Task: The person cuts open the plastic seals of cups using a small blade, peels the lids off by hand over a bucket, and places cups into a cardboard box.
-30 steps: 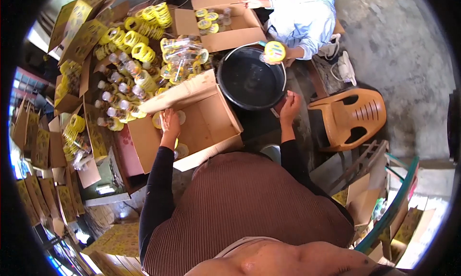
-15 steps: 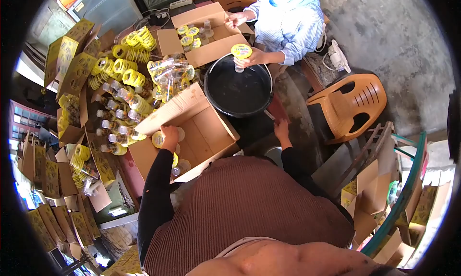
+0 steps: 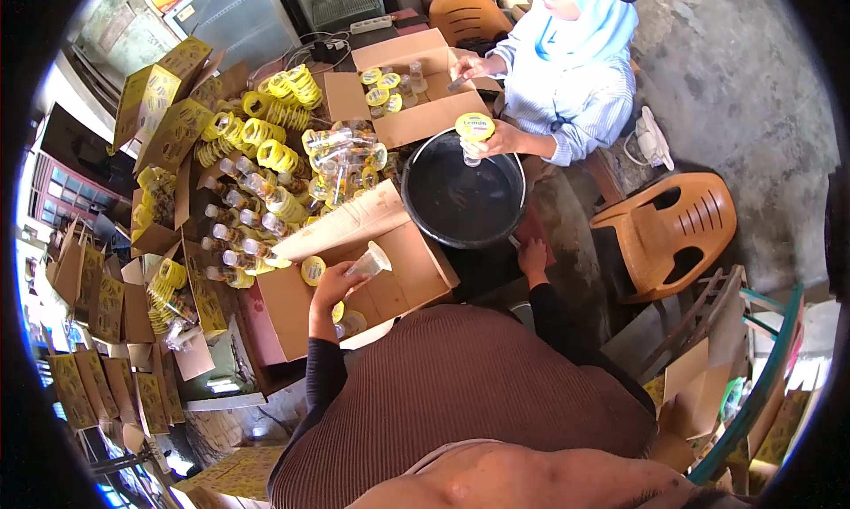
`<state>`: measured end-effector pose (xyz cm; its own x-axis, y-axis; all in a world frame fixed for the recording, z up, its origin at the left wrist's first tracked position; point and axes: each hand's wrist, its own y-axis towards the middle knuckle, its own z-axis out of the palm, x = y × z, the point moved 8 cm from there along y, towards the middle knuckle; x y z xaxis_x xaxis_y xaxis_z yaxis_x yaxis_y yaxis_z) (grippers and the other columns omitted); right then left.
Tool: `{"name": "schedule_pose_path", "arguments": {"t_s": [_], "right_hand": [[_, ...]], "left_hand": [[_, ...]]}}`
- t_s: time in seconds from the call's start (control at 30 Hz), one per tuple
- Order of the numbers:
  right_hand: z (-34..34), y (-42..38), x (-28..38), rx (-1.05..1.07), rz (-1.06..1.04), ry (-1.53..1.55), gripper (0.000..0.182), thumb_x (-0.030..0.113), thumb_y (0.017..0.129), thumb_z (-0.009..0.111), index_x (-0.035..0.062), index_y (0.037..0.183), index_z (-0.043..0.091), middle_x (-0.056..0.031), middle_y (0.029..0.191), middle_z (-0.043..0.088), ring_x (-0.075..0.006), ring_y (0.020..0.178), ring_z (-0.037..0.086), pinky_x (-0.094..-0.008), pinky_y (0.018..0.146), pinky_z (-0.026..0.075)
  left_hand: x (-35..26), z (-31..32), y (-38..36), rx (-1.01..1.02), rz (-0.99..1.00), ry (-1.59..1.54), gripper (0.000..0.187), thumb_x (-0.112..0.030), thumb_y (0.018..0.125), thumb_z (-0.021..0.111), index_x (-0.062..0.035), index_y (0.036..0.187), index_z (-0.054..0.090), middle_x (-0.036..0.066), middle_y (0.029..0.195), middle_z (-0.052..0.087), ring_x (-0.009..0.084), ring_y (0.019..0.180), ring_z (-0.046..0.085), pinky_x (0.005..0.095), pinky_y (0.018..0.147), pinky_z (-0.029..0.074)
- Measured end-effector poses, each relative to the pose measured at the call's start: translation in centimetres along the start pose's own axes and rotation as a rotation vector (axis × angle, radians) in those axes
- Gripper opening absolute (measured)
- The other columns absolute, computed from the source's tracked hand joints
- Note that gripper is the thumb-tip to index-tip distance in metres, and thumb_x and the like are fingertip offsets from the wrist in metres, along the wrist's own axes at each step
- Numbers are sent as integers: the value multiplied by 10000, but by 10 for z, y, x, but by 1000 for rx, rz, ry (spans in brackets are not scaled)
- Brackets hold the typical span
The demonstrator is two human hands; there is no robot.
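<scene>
My left hand [image 3: 332, 288] is closed on a clear plastic cup [image 3: 370, 259], tilted over the open cardboard box [image 3: 403, 283]. A yellow-lidded cup [image 3: 312, 270] and a few others lie in the box beside and below that hand. My right hand [image 3: 533, 259] rests near the table's edge, right of the box and just below the black bucket [image 3: 464, 188]. Its fingers point toward a small thin pale item [image 3: 514, 242]; whether they grip it is too small to tell.
Across the bucket a co-worker [image 3: 567, 75] holds a yellow-lidded cup [image 3: 475, 130] above it. Another box [image 3: 416, 115] with cups stands behind. Stacked yellow lids and cups [image 3: 266, 190] fill the left side. An orange chair [image 3: 677, 235] stands at right.
My left hand has come up out of the box with a clear cup in it. The whole view has shifted, and the co-worker's head is now in sight.
</scene>
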<state>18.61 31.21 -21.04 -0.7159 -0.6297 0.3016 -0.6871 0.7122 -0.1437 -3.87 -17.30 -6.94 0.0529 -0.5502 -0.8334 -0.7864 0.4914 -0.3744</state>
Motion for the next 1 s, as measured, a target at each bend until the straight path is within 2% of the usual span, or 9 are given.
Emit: {"name": "schedule_pose_path", "arguments": {"t_s": [0.03, 0.13, 0.17, 0.23, 0.33, 0.47, 0.53, 0.63, 1.0], "right_hand": [[6, 3, -3, 13, 19, 0, 487, 282, 902, 645, -12, 1278, 545, -239, 1293, 518, -422, 1194, 503, -538, 947, 467], [27, 14, -13, 31, -5, -30, 499, 287, 896, 646, -2, 1287, 533, -246, 1351, 495, -421, 1246, 483, -532, 966, 466], [36, 16, -17, 35, -14, -32, 499, 287, 896, 646, -2, 1287, 533, -246, 1351, 495, -421, 1246, 483, -532, 966, 466], [22, 13, -13, -260, -129, 14, 363, 250, 827, 687, -11, 1051, 573, -253, 1061, 597, -438, 1025, 579, -530, 863, 483], [29, 20, -20, -201, -147, 0, 353, 247, 833, 684, -17, 1041, 576, -263, 1076, 608, -446, 1024, 588, -533, 863, 488], [29, 27, -20, -105, -104, 2, 345, 258, 837, 685, -10, 1028, 583, -264, 1082, 618, -446, 1043, 591, -527, 874, 494], [29, 30, -18, -39, -127, -28, 309, 238, 926, 571, 12, 1135, 580, -227, 1117, 620, -443, 1053, 595, -549, 852, 514], [34, 35, -19, 117, -60, 0, 370, 256, 908, 591, 9, 1183, 571, -239, 1112, 628, -441, 1038, 604, -544, 843, 519], [-54, 22, -36, 88, -196, 164, 292, 219, 819, 708, 29, 1040, 689, -216, 1080, 640, -378, 992, 635, -497, 850, 512]], "left_hand": [[-16, 5, -12, 86, -52, -168, 456, -232, 828, 789, -13, 1207, 664, 7, 886, 692, 107, 816, 621, 271, 715, 495], [-23, 10, -27, 142, -15, -547, 575, -217, 815, 798, -17, 1307, 577, 32, 1112, 662, 139, 993, 610, 280, 843, 485], [-25, 11, -30, 132, -18, -551, 575, -217, 815, 798, -17, 1307, 577, 32, 1112, 662, 139, 993, 610, 280, 843, 485], [-52, 12, -36, 83, 133, -671, 719, -212, 770, 840, -34, 1379, 500, 44, 1210, 624, 175, 1090, 598, 317, 896, 497], [-88, 20, -37, 105, 229, -804, 678, -115, 749, 846, -59, 1339, 517, 32, 1228, 615, 150, 1152, 567, 315, 1017, 423], [-137, 40, -24, 113, 250, -765, 739, -23, 703, 850, -59, 1351, 497, 60, 1286, 589, 201, 1247, 533, 376, 980, 492], [-148, 54, -9, 107, 284, -796, 718, 15, 704, 831, -47, 1340, 503, 74, 1255, 607, 223, 1233, 551, 403, 954, 517], [-169, 84, 11, 295, 350, -654, 644, 27, 724, 796, -31, 1305, 523, 104, 1162, 648, 237, 1103, 632, 396, 946, 517], [-198, 148, 62, 271, 324, -808, 523, 22, 788, 784, -32, 1264, 573, 107, 1184, 668, 191, 1067, 651, 344, 914, 543]]}}
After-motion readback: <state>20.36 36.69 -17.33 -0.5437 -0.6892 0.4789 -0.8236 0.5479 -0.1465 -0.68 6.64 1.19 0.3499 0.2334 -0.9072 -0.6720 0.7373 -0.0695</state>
